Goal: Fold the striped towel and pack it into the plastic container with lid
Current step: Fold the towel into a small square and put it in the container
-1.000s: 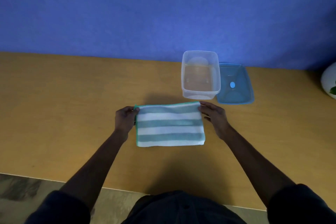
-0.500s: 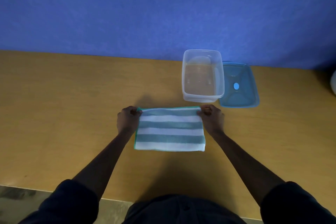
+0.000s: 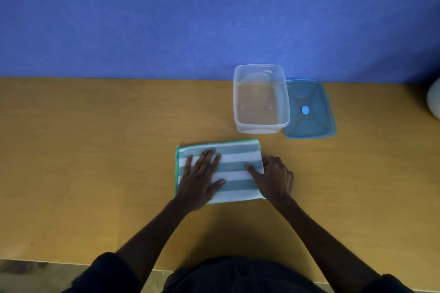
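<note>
The folded green-and-white striped towel lies flat on the wooden table, just in front of the container. My left hand rests flat on its left half with the fingers spread. At the towel's right edge is my right hand, thumb on top of the cloth and fingers curled around that edge. The clear plastic container stands open and empty behind the towel. Its blue lid lies on the table, touching the container's right side.
The wooden table stretches wide to the left and ends against a blue wall. A white rounded object sits at the far right edge. The table's near edge runs just in front of my body.
Both hands have left the towel's far corners. The left hand now lies flat on top of the towel and the right hand has dropped to the middle of its right edge.
</note>
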{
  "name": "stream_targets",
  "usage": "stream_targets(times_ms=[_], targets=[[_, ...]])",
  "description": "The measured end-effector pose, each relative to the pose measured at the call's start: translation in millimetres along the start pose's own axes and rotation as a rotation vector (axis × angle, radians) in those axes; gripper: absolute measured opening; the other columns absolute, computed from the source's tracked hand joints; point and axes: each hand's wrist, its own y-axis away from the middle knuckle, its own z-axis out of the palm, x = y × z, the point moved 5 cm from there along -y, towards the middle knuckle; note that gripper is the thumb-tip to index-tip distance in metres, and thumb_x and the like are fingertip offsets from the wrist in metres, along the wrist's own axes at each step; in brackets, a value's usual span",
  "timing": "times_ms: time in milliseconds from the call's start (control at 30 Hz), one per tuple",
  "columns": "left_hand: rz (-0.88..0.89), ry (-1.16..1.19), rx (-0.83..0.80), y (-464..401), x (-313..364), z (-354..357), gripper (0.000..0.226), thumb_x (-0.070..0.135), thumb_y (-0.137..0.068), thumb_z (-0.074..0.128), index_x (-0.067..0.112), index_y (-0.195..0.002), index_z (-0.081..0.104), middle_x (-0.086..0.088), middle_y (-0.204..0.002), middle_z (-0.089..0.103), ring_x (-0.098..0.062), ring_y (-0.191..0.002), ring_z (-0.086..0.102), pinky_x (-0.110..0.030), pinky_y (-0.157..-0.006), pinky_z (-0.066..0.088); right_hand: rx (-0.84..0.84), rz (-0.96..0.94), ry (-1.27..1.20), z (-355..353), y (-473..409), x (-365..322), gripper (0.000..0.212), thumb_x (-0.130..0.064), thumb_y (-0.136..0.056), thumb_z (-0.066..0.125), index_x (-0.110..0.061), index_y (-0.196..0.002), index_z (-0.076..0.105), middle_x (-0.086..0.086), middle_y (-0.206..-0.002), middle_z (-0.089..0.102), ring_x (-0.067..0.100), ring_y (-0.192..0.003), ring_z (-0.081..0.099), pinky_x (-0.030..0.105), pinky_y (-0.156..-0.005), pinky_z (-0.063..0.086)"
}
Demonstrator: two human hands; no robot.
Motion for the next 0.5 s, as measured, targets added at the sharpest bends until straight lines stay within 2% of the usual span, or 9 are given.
stream_targets(times_ms=[133, 233, 333, 400, 467, 500], targets=[[-0.013, -0.025, -0.032, -4, 2, -2, 0.07, 0.06, -0.095, 0.027, 0.023, -0.152, 0.016, -0.002, -0.162, 0.014, -0.017, -0.15, 0.012, -0.054, -0.119, 0.011, -0.087, 0.012, -0.099, 2, 5, 1, 0.048, -0.054, -0.082, 0.06, -0.017, -0.112, 0.062, 0.005, -0.109, 0.062, 0.03, -0.104, 0.059, 0.042, -0.09, 0.046], [-0.031, 0.07, 0.01, -8, 14, -14, 0.068, 0.056, -0.094, 0.036, 0.017, -0.148, 0.031, -0.007, -0.159, 0.026, -0.022, -0.148, 0.021, -0.056, -0.119, 0.013, -0.139, 0.002, -0.279, -1, 7, -4, 0.037, -0.042, -0.084, 0.064, -0.015, -0.109, 0.061, 0.006, -0.106, 0.066, 0.03, -0.099, 0.062, 0.043, -0.087, 0.049], [-0.142, 0.334, 0.055, -14, 36, -32, 0.062, 0.055, -0.091, 0.046, 0.016, -0.139, 0.048, -0.004, -0.151, 0.042, -0.02, -0.143, 0.034, -0.044, -0.117, 0.026, -0.143, -0.071, -0.445, -9, 17, -14, 0.033, -0.032, -0.081, 0.069, -0.014, -0.107, 0.06, 0.005, -0.102, 0.069, 0.027, -0.091, 0.065, 0.044, -0.08, 0.054], [-0.298, 0.558, 0.005, -24, 48, -45, 0.061, 0.065, -0.086, 0.045, 0.021, -0.126, 0.059, -0.001, -0.135, 0.059, -0.016, -0.129, 0.05, -0.036, -0.108, 0.039, -0.13, -0.148, -0.524, -15, 30, -25, 0.04, -0.022, -0.077, 0.073, -0.016, -0.115, 0.06, 0.004, -0.105, 0.07, 0.024, -0.092, 0.066, 0.041, -0.079, 0.055], [-0.5, 0.773, -0.042, -38, 53, -56, 0.063, 0.078, -0.074, 0.045, 0.023, -0.096, 0.068, 0.003, -0.099, 0.073, -0.017, -0.098, 0.066, -0.035, -0.084, 0.05, -0.117, -0.274, -0.528, -18, 41, -41, 0.047, -0.012, -0.072, 0.073, -0.015, -0.117, 0.06, 0.005, -0.104, 0.067, 0.024, -0.092, 0.064, 0.038, -0.077, 0.053], [-0.582, 0.833, -0.034, -44, 50, -61, 0.061, 0.078, -0.071, 0.05, 0.019, -0.081, 0.066, 0.002, -0.083, 0.072, -0.018, -0.083, 0.066, -0.034, -0.074, 0.048, -0.119, -0.346, -0.504, -19, 46, -51, 0.048, -0.008, -0.07, 0.071, -0.014, -0.116, 0.06, 0.004, -0.102, 0.064, 0.025, -0.091, 0.063, 0.037, -0.076, 0.052]])
